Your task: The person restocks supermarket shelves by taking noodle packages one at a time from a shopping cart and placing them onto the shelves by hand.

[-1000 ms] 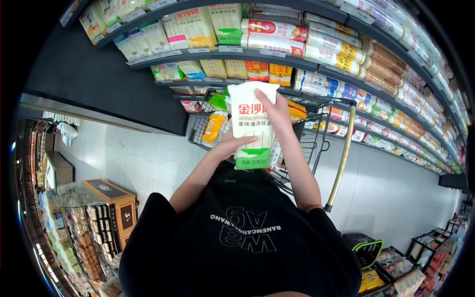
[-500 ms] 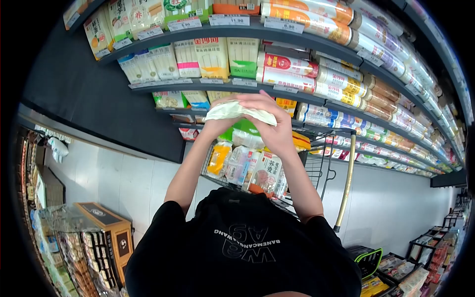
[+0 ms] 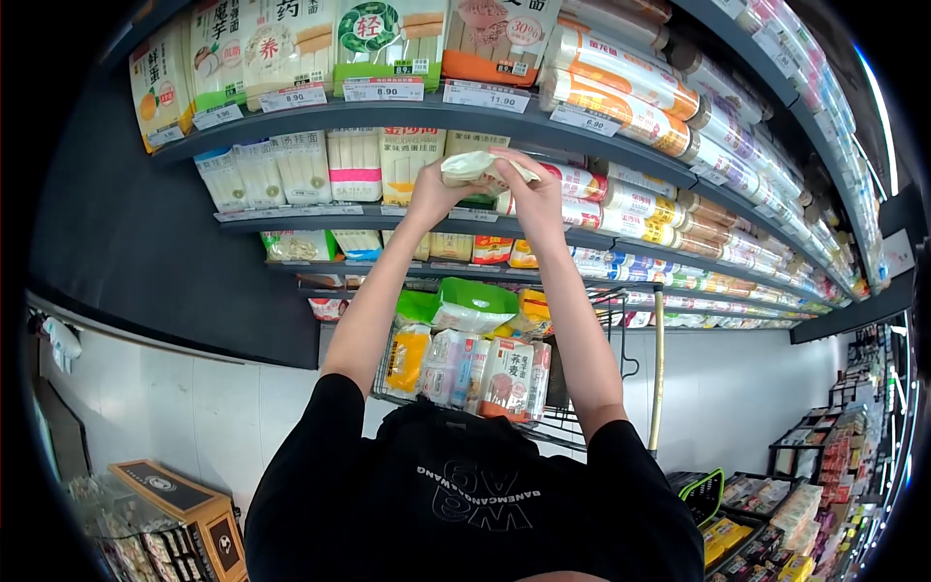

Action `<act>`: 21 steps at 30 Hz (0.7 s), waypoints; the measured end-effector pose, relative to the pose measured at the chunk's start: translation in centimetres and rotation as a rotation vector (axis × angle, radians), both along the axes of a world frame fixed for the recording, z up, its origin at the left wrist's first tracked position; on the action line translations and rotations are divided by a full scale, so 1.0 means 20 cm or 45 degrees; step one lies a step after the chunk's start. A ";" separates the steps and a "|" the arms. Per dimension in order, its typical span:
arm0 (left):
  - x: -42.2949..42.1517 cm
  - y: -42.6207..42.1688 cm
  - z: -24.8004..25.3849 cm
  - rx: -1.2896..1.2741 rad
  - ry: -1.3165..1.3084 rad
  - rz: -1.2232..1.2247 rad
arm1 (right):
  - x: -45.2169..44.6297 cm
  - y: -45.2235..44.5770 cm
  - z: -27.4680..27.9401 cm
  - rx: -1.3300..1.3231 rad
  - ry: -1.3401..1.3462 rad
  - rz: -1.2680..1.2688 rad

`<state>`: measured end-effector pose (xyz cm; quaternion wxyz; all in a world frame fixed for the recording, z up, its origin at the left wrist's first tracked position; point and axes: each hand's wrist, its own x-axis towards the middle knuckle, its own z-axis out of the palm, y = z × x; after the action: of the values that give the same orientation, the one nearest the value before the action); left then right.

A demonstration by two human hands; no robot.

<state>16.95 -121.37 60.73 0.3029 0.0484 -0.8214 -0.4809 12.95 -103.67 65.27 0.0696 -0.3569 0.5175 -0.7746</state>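
Note:
A pale cream packet [image 3: 475, 167] is held up before the noodle shelves, gripped from both sides. My left hand [image 3: 433, 194] is closed on its left end, and my right hand [image 3: 536, 197] is closed on its right end. From above I see mainly its top edge, so the printed front is hidden. Beneath my arms, a wire shopping cart [image 3: 632, 338] carries a green-and-white bag [image 3: 473, 305], an orange-and-clear packet [image 3: 407, 357] and a buckwheat noodle packet [image 3: 508, 376], among several other packs.
Curved grey shelves [image 3: 339, 114] with price tags span the front. Flat noodle packs [image 3: 390, 44] stand at left; rolled noodle packs [image 3: 630, 107] lie stacked at right. A cardboard display box [image 3: 218, 533] is at lower left, with a green-rimmed basket [image 3: 706, 497] at lower right.
Both hands have moved forward with the packet, nearer the shelves, and my arms are more stretched out. The camera view has tilted up, showing more of the upper shelf.

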 end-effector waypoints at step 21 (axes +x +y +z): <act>-0.04 -0.15 -0.12 -0.394 0.362 0.418 | -0.49 -0.39 -0.25 0.557 0.491 -0.715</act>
<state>16.09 -124.44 58.33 0.4930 0.0662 -0.8155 -0.2959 3.15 -111.42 60.30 -0.1689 -0.3170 0.7511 -0.5540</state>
